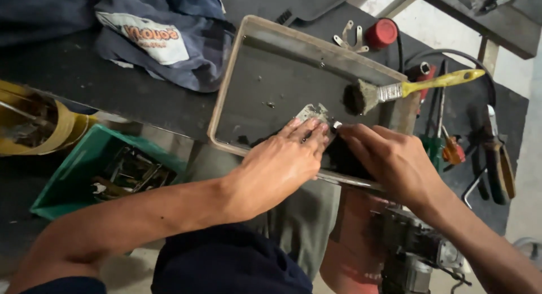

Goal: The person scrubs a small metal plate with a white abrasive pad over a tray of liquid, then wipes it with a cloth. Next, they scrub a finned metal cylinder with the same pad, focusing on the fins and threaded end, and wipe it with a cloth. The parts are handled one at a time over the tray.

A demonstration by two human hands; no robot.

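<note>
My left hand presses its fingers on a small grey metal part at the near edge of a shallow metal tray. Right beside it, my right hand pinches a small dark piece against the same part; that piece is mostly hidden by my fingers. Dark liquid and grime cover the tray's bottom. A paintbrush with a yellow handle and dirty bristles rests across the tray's right rim.
A green crate of metal scrap sits at the left. Blue cloth lies behind the tray. Screwdrivers and pliers lie at the right on the dark bench, with a red cap behind. A machine part stands below my right wrist.
</note>
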